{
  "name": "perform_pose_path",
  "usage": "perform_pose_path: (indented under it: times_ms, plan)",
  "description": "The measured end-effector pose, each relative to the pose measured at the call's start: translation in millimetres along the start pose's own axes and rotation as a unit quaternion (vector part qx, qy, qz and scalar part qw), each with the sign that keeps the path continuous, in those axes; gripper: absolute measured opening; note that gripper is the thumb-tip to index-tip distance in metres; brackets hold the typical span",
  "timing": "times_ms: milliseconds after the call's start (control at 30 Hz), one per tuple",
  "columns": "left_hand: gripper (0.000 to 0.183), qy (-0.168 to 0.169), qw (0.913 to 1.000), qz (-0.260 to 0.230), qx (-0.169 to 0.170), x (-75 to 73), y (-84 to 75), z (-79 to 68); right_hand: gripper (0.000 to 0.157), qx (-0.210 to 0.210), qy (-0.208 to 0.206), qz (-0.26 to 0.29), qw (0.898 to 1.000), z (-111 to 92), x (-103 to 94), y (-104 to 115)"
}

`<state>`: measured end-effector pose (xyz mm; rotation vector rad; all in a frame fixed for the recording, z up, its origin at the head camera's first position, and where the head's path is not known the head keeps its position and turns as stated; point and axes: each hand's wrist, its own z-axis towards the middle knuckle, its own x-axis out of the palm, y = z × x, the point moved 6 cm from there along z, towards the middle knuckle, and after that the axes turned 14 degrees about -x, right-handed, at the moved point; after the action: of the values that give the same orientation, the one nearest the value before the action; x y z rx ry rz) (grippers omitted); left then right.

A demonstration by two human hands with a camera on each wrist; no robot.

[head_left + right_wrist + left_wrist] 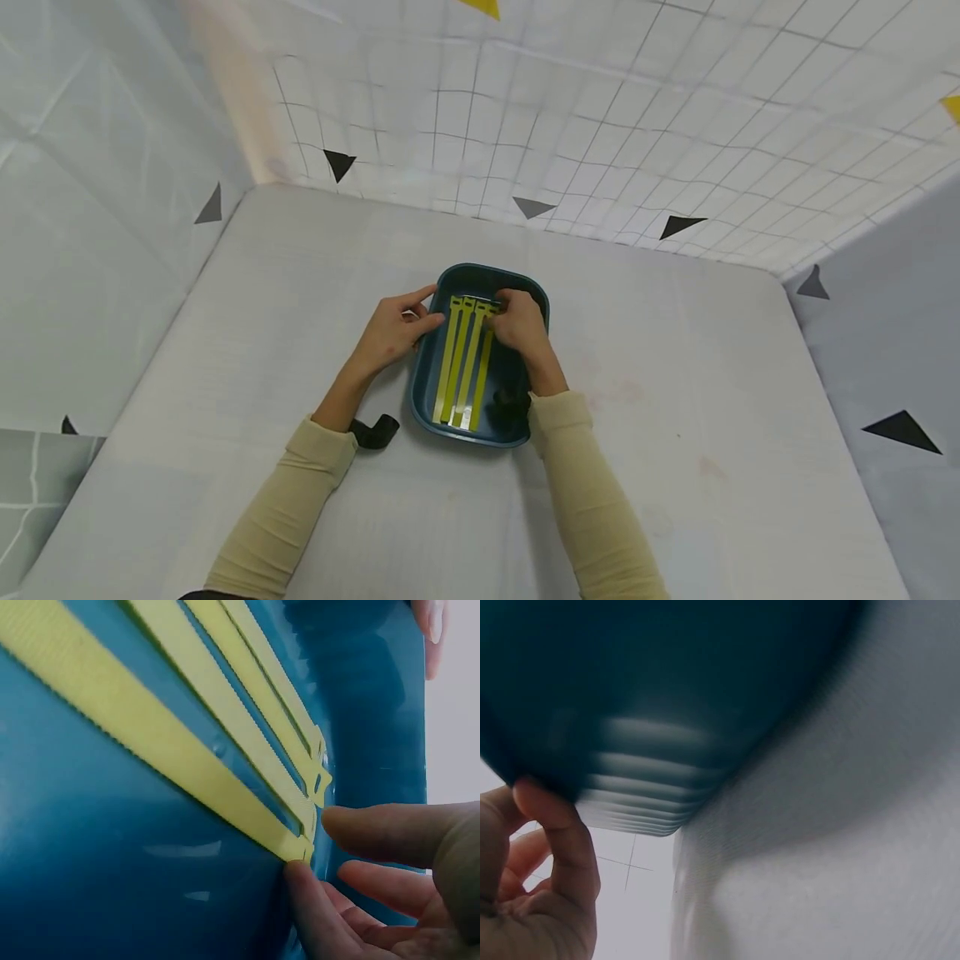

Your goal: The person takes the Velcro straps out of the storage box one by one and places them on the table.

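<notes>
Several yellow hook-and-loop cable ties [462, 362] lie side by side, lengthwise, in a dark teal plastic tray [426, 400]. My left hand [393, 332] pinches the tray's left rim; its thumb [433, 322] comes over the edge. From below, the left wrist view shows those fingers [559, 825] at the tray's outer wall. Inside the tray, my right hand [520, 323] has thumb and forefinger on either side of the slotted head of the rightmost tie [298, 849]. Its forefinger [304, 889] touches that head, and the thumb [360, 829] is beside the neighbouring one.
The tray stands on a white-covered surface [675, 417]. Behind it rises a white sheet with a grid [585, 125], with grey side sheets [97, 208] bearing dark triangles. A black device [377, 433] is at the left wrist; another [512, 402] hangs over the tray's near right corner.
</notes>
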<state>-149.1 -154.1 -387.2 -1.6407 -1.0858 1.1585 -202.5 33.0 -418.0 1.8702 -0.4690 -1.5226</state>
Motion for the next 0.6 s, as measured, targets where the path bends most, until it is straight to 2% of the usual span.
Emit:
perform_pose_path:
  times_ms: [233,600]
  plan:
    - [0.051,-0.002,0.9999,-0.009,-0.009,-1.1,2.7,0.9,0.052,-0.023,-0.014,0.019,0.999,4.2,4.9,-5.3]
    - [0.051,-0.008,0.9999,-0.007,-0.007,0.8,2.5,0.2,0.051,-0.026,-0.012,-0.012,1.000,7.4,10.3,-9.1]
